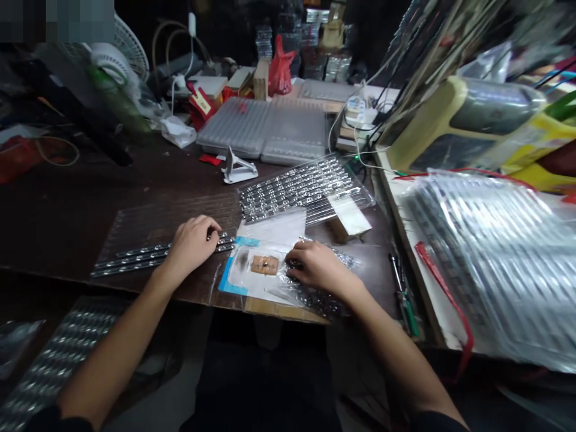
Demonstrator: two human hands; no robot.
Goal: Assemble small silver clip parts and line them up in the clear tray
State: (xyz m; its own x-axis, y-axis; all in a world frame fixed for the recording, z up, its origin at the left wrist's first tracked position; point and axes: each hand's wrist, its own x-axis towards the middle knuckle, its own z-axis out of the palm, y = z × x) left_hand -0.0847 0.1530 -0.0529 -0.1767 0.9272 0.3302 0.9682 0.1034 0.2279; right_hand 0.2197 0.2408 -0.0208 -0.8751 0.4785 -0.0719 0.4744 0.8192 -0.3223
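Rods (pixel 139 264) at L hand (pixel 192 240), parts (pixel 317 299) at R hand (pixel 319 267); can't tell what fingers (pixel 210 224) hold.

rods (pixel 139 258): glossy metal | tray (pixel 153 223): clear ridged plastic | small parts (pixel 319 300): shiny, probably metal, blurred

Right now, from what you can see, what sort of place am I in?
Probably a small workshop, at an assembly table: rows of shiny rods, a pile of small shiny parts and stacked clear trays suggest it.
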